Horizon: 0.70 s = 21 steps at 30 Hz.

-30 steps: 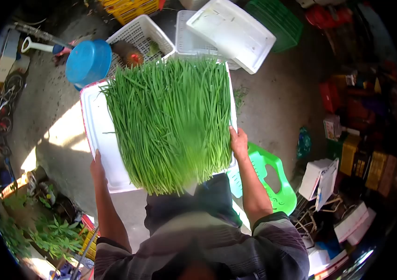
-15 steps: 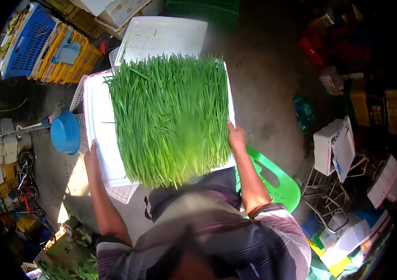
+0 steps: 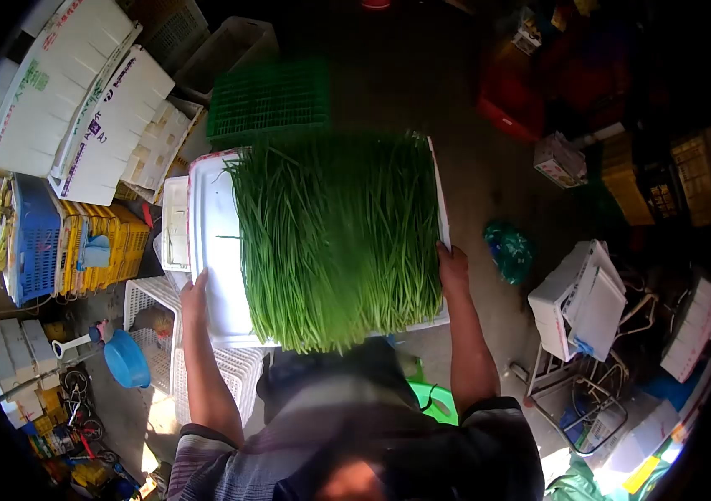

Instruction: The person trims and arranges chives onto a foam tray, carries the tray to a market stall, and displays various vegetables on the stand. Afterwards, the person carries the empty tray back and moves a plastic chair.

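A wide white foam lid or shallow tray (image 3: 217, 242) is held level in front of my body, its bare strip showing on the left. Long green chives (image 3: 339, 259) cover most of it in a thick, even layer, paler ends toward me. My left hand (image 3: 194, 302) is closed on the tray's left edge near the front corner. On the opposite side my right hand (image 3: 455, 271) grips the right edge, its thumb near the chives. The undersides of both grips are hidden.
White plastic crates (image 3: 242, 376) and a blue basin (image 3: 127, 359) stand at left, below stacked foam boxes (image 3: 105, 125) and yellow crates (image 3: 109, 242). Ahead lies a green crate (image 3: 268, 104). A green chair (image 3: 435, 401), metal-framed chair (image 3: 576, 392) and green bag (image 3: 508, 250) are at right.
The tray of chives, still in both hands, has moved forward away from the crates into darker shade. The basin and crates now appear lower in view, and the green crate ahead shows more fully.
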Available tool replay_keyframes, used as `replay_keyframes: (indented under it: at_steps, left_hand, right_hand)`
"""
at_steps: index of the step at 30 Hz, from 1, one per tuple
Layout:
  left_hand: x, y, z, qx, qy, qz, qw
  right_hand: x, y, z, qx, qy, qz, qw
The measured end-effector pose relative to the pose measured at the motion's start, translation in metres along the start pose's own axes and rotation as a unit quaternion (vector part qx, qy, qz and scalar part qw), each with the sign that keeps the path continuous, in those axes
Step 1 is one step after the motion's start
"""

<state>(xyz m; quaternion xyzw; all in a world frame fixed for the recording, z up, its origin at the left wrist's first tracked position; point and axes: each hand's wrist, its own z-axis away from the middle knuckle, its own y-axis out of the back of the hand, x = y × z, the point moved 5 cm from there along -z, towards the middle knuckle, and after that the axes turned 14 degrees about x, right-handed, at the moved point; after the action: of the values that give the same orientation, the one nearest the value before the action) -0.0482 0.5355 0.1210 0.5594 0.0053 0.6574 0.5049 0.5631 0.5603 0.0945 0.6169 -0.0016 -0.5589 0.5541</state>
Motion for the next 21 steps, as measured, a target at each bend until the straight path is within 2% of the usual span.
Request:
replay_keyframes:
  at_steps: [5,7,8,9,12,13,15,18,21]
  left_hand:
    - [0.126,-0.132,-0.035,-0.080,-0.004,0.020,0.997]
    - [0.163,-0.199,-0.068,-0.126,-0.025,0.028,0.991]
    - [0.191,-0.236,-0.082,-0.114,-0.088,0.014,0.990]
    - [0.261,-0.280,-0.066,-0.163,-0.033,-0.006,0.986]
    - [0.335,-0.379,-0.104,-0.130,-0.203,0.023,0.970]
    - [0.366,-0.401,-0.100,-0.201,-0.075,-0.055,0.975]
    - [0.433,-0.442,-0.090,-0.196,-0.110,-0.070,0.972]
    - [0.489,-0.536,-0.123,-0.187,-0.156,-0.113,0.963]
    - [0.579,-0.591,-0.110,-0.172,-0.108,-0.120,0.972]
  right_hand:
    - [-0.055,0.029,-0.110,0.079,0.032,-0.024,0.996]
    - [-0.051,0.035,-0.164,0.065,0.007,-0.021,0.998]
    - [-0.081,0.031,-0.194,0.107,0.000,0.000,0.994]
    - [-0.088,0.053,-0.207,0.141,-0.030,0.051,0.988]
    - [-0.106,0.068,-0.282,0.182,-0.023,0.005,0.983]
    - [-0.107,0.075,-0.303,0.197,-0.023,-0.014,0.980]
    - [-0.116,0.077,-0.357,0.221,-0.016,-0.053,0.974]
    - [-0.180,0.069,-0.423,0.208,-0.112,-0.156,0.959]
    - [-0.157,0.049,-0.545,0.165,-0.021,0.139,0.976]
